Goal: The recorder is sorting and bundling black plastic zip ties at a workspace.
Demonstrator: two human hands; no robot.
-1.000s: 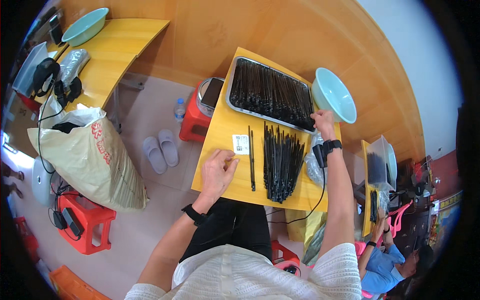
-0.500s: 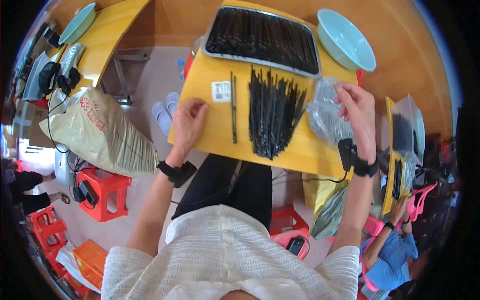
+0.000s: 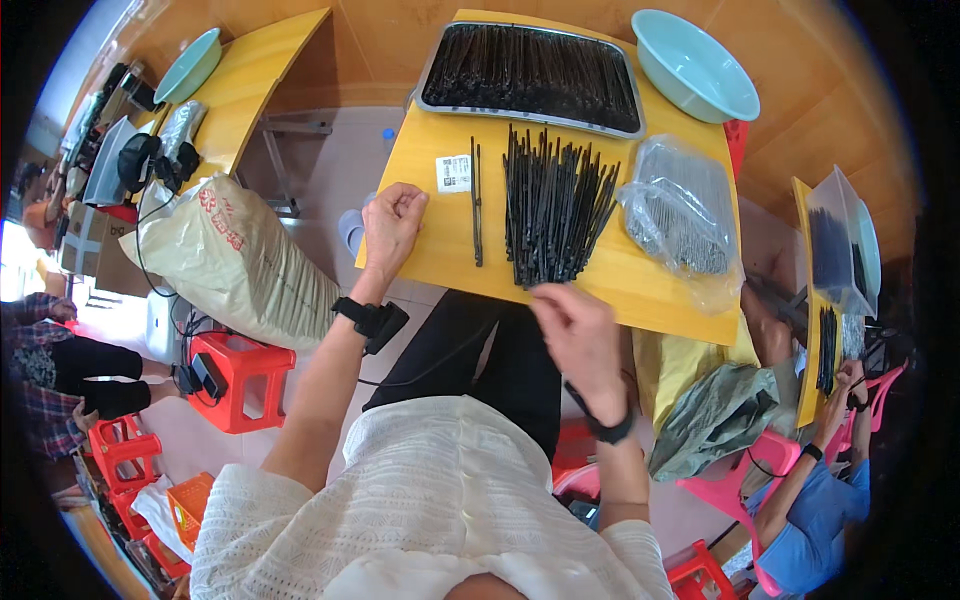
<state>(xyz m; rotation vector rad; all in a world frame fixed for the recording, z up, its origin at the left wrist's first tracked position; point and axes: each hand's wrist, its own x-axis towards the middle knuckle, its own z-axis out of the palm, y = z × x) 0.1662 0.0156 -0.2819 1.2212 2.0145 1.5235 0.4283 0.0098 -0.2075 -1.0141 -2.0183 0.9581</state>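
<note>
Fanned black rods [image 3: 553, 215] run almost to the near edge of the desk [image 3: 630, 292] — lower ends apparently set within easy reach of the right hand [image 3: 580, 337], whose grip is impossible to tell. The left hand [image 3: 392, 230] curls loosely by the left edge — finger closure unclear.

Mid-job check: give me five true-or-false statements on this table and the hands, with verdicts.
1. A silver metal tray holds thin black rods. True.
2. The white rectangular paper label lies inside the tray. False: it lies on the yellow wooden table.
3. The right hand is by the near end of a fanned bunch of black rods. True.
4. The left hand grips the clear plastic bag. False: it is over the table's left edge, apart from the bag.
5. A round pale-blue plastic basin is right of the tray. True.
</note>
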